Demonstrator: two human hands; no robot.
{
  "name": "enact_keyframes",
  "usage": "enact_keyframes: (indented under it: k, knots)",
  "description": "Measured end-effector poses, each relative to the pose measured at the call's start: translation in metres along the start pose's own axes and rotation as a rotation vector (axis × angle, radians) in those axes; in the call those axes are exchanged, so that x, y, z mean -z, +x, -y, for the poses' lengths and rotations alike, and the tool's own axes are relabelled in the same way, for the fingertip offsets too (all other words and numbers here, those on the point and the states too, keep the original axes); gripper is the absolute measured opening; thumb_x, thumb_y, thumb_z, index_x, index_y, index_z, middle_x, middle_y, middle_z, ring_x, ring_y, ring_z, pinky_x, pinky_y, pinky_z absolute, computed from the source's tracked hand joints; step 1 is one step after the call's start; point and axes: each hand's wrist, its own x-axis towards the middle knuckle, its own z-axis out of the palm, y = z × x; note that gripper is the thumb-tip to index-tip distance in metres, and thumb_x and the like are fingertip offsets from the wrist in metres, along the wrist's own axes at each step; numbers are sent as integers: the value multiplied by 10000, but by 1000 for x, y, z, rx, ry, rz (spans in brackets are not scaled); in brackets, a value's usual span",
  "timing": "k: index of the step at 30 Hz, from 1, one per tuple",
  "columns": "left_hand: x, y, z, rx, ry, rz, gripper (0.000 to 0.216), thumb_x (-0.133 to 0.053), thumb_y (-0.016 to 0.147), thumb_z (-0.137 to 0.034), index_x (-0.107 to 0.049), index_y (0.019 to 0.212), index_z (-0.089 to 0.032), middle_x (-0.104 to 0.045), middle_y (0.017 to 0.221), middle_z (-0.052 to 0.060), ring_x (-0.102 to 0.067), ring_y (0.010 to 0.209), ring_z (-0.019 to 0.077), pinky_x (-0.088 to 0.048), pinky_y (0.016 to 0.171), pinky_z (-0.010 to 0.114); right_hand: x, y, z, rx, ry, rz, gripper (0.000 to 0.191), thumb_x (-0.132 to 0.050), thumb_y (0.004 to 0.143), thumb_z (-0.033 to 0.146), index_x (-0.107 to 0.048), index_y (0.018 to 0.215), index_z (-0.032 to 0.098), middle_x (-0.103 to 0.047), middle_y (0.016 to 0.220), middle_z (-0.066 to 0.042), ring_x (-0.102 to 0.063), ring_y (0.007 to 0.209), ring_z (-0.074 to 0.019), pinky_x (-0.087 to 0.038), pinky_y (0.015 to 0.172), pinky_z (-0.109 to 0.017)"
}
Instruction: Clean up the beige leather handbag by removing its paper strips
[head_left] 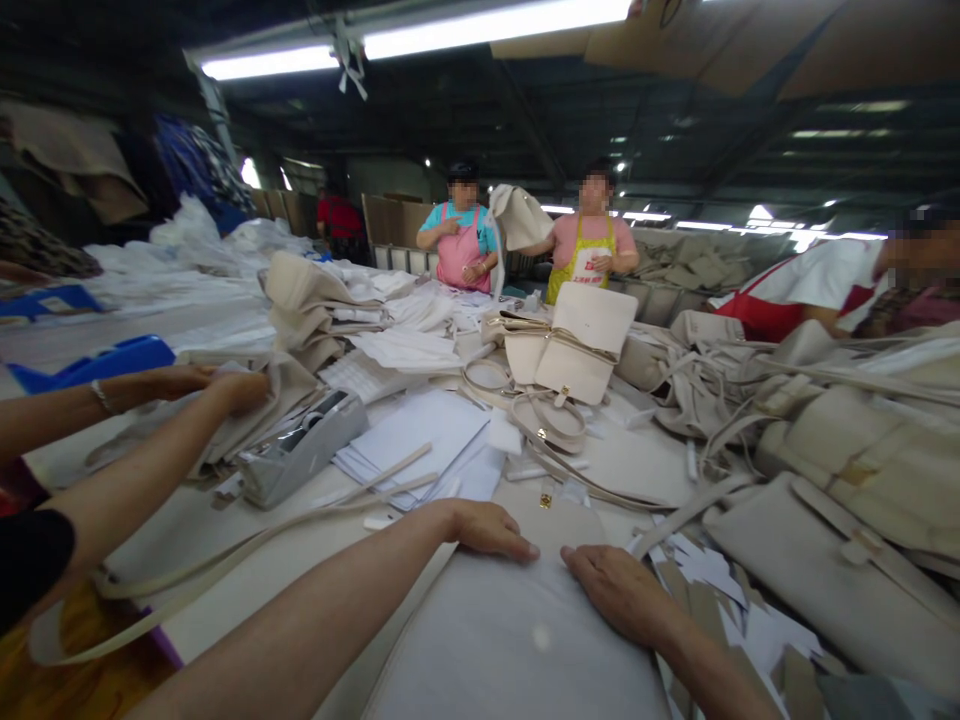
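A pale handbag (517,640) lies in front of me, with its flap stretched away and a gold clasp (546,500) on it. My left hand (487,528) rests on the bag's upper left part, thumb reaching inward; some of its fingers are hidden. Opposite, my right hand (611,590) lies on the upper right part with fingers extended to the left. A small gap separates the two hands. White papers (420,440) lie just beyond my left hand. A thin cream strap (247,550) trails across the table on the left.
A co-worker's hands (240,390) hold beige material at left, beside a tape dispenser (300,450). Several finished-looking bags (840,560) crowd the right, near paper and card scraps (742,610). An upright cream bag (577,350) stands ahead. Two people in aprons (465,250) stand across the table.
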Motion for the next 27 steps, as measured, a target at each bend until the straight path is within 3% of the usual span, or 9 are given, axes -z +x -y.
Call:
enact_keyframes:
  k: [5,9,14,20,27]
  knots:
    - [-5,6,8,-22,59,-53,594,-379,762,-676,-653,920,-173,-659,953,54,-584,900,212,-443,737,270,0,6,-14,17,29,51,528,-169,908,441,-620,812,182,-680,900,-89,-603,887,-189,-404,812,-286]
    - [-3,7,9,-15,54,-48,618,-380,750,-694,-654,948,-176,-664,1000,69,-585,943,230,-438,772,278,2,5,-20,-55,-42,69,534,-209,887,490,-636,847,171,-675,933,-127,-602,900,-236,-396,817,-337]
    - [-6,4,6,-14,74,-74,667,-356,740,-723,-652,958,-167,-662,1028,92,-585,961,243,-431,802,290,-3,4,-27,-54,72,92,503,-255,876,481,-640,793,168,-680,927,-126,-603,902,-236,-394,832,-342]
    - [-14,-2,4,-6,103,-184,679,-305,763,-718,-648,935,-158,-668,992,120,-599,901,249,-431,743,299,-10,-3,-35,-67,173,12,485,-203,885,445,-605,770,198,-675,913,-99,-587,910,-220,-410,808,-328]
    - [-16,-3,2,-29,126,-218,664,-284,781,-704,-643,907,-158,-665,990,129,-597,896,250,-423,745,313,-22,-9,-50,-82,245,-102,439,-188,878,449,-538,738,226,-655,851,-64,-586,864,-203,-408,841,-339]
